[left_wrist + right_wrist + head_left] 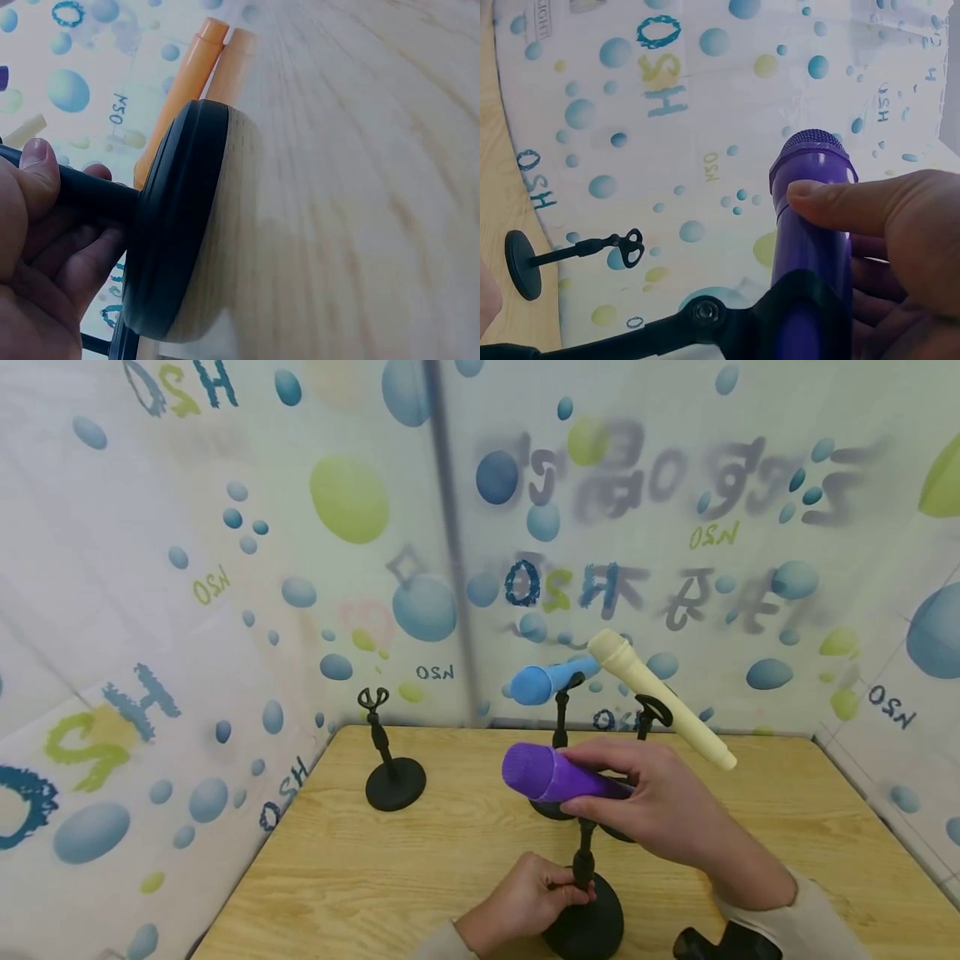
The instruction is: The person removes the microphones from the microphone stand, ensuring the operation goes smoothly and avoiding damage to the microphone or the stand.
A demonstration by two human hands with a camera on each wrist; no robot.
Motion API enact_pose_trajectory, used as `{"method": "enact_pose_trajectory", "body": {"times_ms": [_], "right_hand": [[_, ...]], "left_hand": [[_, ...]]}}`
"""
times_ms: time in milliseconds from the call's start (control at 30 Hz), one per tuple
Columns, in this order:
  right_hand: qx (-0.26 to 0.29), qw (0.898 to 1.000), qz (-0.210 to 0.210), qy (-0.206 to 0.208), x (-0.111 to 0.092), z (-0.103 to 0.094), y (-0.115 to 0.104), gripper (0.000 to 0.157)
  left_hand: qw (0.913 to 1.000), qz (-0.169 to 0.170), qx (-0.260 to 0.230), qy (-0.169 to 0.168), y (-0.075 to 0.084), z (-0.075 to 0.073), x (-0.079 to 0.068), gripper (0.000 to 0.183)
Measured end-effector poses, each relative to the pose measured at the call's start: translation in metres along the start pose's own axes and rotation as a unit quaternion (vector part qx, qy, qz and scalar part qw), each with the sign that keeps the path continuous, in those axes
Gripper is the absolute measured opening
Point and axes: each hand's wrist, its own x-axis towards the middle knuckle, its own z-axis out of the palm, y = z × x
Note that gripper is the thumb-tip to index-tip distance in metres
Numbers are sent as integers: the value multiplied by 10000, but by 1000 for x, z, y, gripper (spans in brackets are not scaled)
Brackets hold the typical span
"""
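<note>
One purple microphone (551,774) gripped by right hand (660,802), at the clip (799,289) of the near black stand (587,833); left hand (525,897) pinches its stem (583,868) near the base (592,931). Blue microphone (547,681), cream microphone (663,700) sit on stands (551,811) behind.

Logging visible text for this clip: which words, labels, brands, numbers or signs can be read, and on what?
"H2O": repeated on the wall covering, some mirrored.
Grey characters there: too blurred to read.
Boxed lettering there, right wrist view: too small to read surely.
Purple microphone, held stand: none visible.
</note>
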Motion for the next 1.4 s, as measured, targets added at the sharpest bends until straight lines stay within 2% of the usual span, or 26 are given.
{"method": "enact_pose_trajectory", "body": {"times_ms": [300,767,1033,1400], "right_hand": [[-74,9999,58,43,8,7,-11,46],[-78,9999,33,117,15,14,-18,44],[38,9999,72,81,18,16,-20,44],[123,9997,195,103,19,18,-24,44]], "left_hand": [[9998,-101,-171,-3,3,0,0,13],[9998,-131,-143,60,4,1,1,13],[9999,59,-100,-57,3,-1,2,12],[10000,81,-10,-45,3,0,4,12]]}}
